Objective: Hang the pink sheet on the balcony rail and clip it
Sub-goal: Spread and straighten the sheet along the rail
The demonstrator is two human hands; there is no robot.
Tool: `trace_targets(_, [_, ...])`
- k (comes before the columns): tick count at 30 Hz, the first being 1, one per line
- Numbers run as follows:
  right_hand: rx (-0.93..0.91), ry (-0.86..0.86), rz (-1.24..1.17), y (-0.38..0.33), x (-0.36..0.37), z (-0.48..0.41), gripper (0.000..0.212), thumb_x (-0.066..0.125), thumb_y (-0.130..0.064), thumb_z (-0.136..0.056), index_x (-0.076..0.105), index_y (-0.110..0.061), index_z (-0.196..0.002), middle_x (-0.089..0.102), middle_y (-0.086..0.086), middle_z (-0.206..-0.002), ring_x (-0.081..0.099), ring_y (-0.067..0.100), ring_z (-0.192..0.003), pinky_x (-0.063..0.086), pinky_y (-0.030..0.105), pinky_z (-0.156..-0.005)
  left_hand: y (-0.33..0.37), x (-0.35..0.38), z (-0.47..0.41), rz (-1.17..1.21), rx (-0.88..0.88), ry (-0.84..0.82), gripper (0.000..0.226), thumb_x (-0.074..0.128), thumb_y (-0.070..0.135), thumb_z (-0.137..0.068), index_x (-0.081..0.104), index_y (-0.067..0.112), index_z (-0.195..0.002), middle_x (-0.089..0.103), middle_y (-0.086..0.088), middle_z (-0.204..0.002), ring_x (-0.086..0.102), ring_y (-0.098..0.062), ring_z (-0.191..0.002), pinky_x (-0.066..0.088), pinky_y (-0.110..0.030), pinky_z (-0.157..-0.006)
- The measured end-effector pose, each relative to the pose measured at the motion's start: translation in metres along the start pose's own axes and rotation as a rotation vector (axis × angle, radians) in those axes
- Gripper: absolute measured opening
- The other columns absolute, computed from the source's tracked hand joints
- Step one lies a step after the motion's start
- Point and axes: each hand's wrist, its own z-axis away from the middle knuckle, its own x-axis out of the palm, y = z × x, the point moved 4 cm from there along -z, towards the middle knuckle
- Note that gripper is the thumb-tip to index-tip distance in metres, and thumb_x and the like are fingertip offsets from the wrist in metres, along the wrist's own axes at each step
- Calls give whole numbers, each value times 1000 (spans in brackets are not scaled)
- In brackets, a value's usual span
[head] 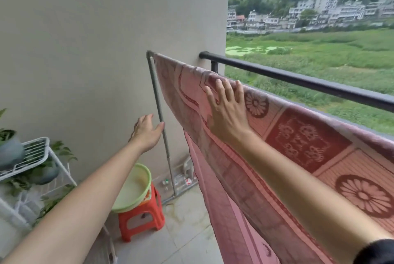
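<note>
The pink sheet (283, 148), patterned with flowers and dark red squares, hangs draped over the top bar of a grey metal drying rack (158, 104) just inside the black balcony rail (298, 79). My right hand (227, 110) lies flat on the sheet near the top bar, fingers straight and spread. My left hand (147, 131) reaches out beside the rack's upright post, fingers relaxed, thumb close to the post, holding nothing. No clips are visible.
A green basin (136, 187) sits on an orange plastic stool (140, 219) near the wall. A white wire shelf (36, 157) with potted plants stands at the left. Small bottles lie on the tiled floor by the rack's foot.
</note>
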Motion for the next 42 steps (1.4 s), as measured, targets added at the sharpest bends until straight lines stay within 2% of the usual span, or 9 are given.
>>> trace_targets(13, [369,132,217,-75,94,-169,74,60,-50,-85,40,-19,-148,44,18,-146,43,34,-131,20,53,-109,-28,29,-376,672,72,-39,85,32,70,-91,13,17,-154,23,-6,-159,29,-23,-143,27,-39,-116])
trace_targets(16, [415,150,277,-79,102,-175,70,56,-51,-86,41,-20,-147,48,15,-141,45,33,-127,22,53,-108,-24,47,-413,739,36,-193,93,21,87,-78,43,18,-136,59,-2,-127,54,-25,-119,45,-34,-91])
trace_targets(19, [468,189,298,-84,106,-178,67,52,-54,-86,45,-21,-144,49,14,-139,43,32,-128,17,53,-112,-37,60,-406,628,173,-26,60,19,73,-90,51,23,-92,58,12,-76,61,-24,-84,37,-28,-63])
trace_targets(22, [489,152,306,-90,111,-178,76,53,-55,-84,37,-22,-150,37,18,-152,30,35,-141,5,54,-117,-66,74,-379,460,281,81,56,14,61,-97,51,21,-86,66,-7,-86,62,-33,-85,35,-32,-66])
trace_targets(29, [510,-61,85,-158,143,-126,90,69,-38,-83,20,-16,-156,14,20,-162,11,39,-150,9,58,-120,-188,127,-280,-57,192,-383,54,15,48,-99,59,18,-110,64,-20,-115,61,-38,-103,41,-40,-76])
trace_targets(34, [762,-241,-132,-217,151,-88,83,45,-54,-86,13,-18,-154,45,13,-145,32,32,-140,3,57,-118,-264,113,-228,-309,201,-619,50,20,40,-98,61,21,-120,62,-14,-126,59,-36,-113,44,-43,-88])
trace_targets(37, [897,-365,-310,-237,147,-89,64,33,-57,-93,35,-20,-145,65,11,-117,55,34,-119,22,57,-114,-290,100,-215,-347,236,-723,49,24,39,-101,60,17,-125,60,-14,-130,58,-34,-117,46,-42,-95])
trace_targets(39, [1081,-270,-585,-239,138,-97,62,38,-63,-93,45,-17,-134,63,8,-119,59,31,-114,43,48,-102,-296,94,-216,-277,264,-787,49,30,44,-101,64,14,-120,64,-15,-124,60,-32,-114,47,-37,-93])
trace_targets(42, [1271,58,-780,-225,121,-123,82,54,-69,-85,32,-16,-143,50,8,-136,49,28,-128,41,40,-102,-290,88,-231,-215,323,-928,35,55,42,-94,72,14,-105,71,-7,-108,64,-24,-104,47,-29,-86])
